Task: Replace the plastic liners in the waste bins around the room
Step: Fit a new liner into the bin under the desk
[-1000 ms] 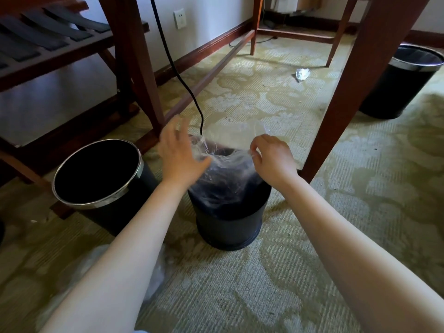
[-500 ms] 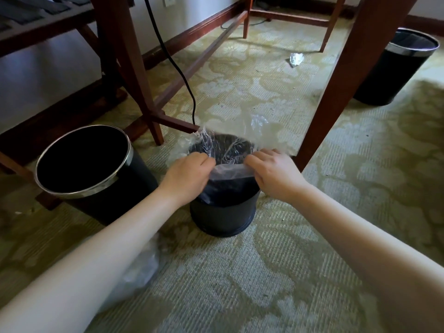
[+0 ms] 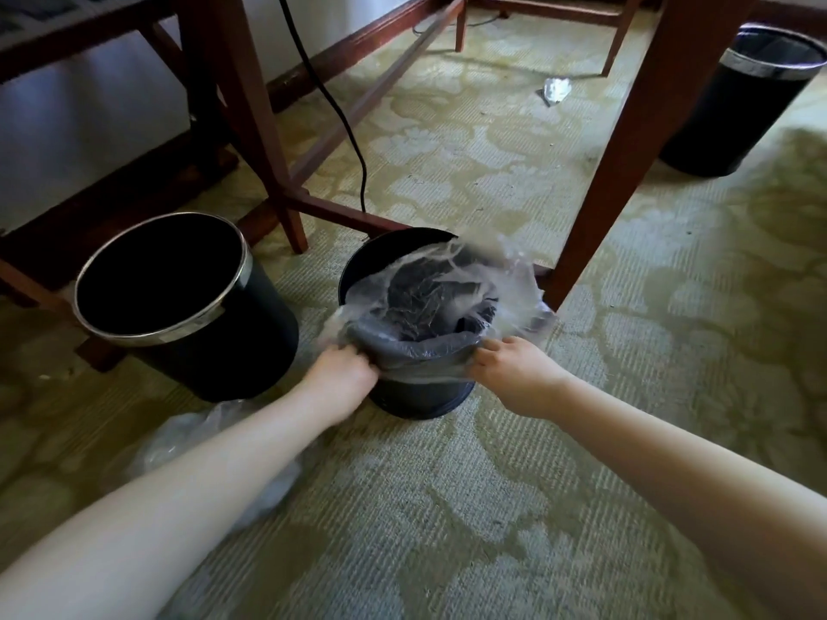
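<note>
Head view: your left hand [image 3: 342, 369] and right hand [image 3: 514, 371] pinch the thin clear plastic liner [image 3: 420, 297]; stretch it evenly over the small black bin [image 3: 420, 396]'s far rim.

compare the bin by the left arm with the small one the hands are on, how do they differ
The left bin has a shiny metal rim band; the small bin shows none. The left bin is wider and bare inside, with no liner visible, while the small bin has a clear plastic liner draped over its near rim, gripped by the left hand and right hand. Both are dark, round and upright on the carpet.
</note>
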Tool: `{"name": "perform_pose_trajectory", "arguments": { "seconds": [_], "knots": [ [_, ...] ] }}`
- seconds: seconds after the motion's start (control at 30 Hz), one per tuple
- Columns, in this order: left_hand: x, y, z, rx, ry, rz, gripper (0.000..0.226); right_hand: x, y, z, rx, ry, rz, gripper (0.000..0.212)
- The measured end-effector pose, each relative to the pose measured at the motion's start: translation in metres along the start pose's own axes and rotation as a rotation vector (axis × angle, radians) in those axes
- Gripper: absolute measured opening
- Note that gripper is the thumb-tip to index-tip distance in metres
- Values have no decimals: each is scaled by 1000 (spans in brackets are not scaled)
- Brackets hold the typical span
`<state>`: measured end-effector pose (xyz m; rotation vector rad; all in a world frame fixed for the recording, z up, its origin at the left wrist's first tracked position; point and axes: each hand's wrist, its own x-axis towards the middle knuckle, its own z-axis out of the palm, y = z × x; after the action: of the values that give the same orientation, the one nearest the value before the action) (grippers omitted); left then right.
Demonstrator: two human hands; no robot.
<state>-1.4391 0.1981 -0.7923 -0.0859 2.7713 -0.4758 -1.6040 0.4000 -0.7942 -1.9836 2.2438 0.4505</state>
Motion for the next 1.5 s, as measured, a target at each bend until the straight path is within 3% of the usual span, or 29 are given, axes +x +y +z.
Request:
{"name": "perform_pose_trajectory", "arguments": {
  "seconds": [0.1, 0.17, 0.2, 0.27, 0.37, 0.53, 0.63, 0.77, 0.9, 1.07, 1.17, 1.27, 1.4, 1.5],
  "knots": [
    [0, 4, 0, -113, -271, -115, 39, -1, -5, 0, 106, -112, 46, 42],
    [-5, 5, -9, -181, -234, -90, 29, -4, -8, -4, 141, 95, 36, 18],
    [-7, 5, -14, -194, -138, -58, 25, -5, -10, -5, 177, 265, 2, 7],
    [-11, 7, -23, -240, 223, 15, 13, -7, -13, -15, 264, 573, -46, 7],
    [-7, 7, -29, -415, 617, 17, 14, 4, -16, -30, 346, 796, 49, 11],
    [24, -15, -53, -516, 707, -285, 23, 32, -2, -60, 525, 922, 326, 34],
    [43, -28, -68, -510, 565, -384, 38, 52, 15, -78, 506, 847, 395, 46],
    [73, -37, -66, -520, 290, -396, 53, 78, 37, -82, 422, 538, 450, 58],
    [98, -46, -60, -539, 169, -428, 61, 99, 55, -69, 455, 345, 470, 64],
    [128, -70, -40, -636, 121, -399, 74, 125, 80, -57, 605, 238, 400, 77],
    [139, -76, -35, -730, 93, -424, 71, 136, 90, -57, 744, 187, 401, 80],
    [138, -80, -30, -714, 95, -492, 58, 136, 97, -49, 822, 159, 444, 67],
    [123, -76, -22, -671, 104, -603, 58, 118, 97, -35, 981, 152, 556, 47],
    [107, -69, -14, -688, 133, -635, 53, 105, 91, -25, 1116, 186, 606, 49]
  ]
}}
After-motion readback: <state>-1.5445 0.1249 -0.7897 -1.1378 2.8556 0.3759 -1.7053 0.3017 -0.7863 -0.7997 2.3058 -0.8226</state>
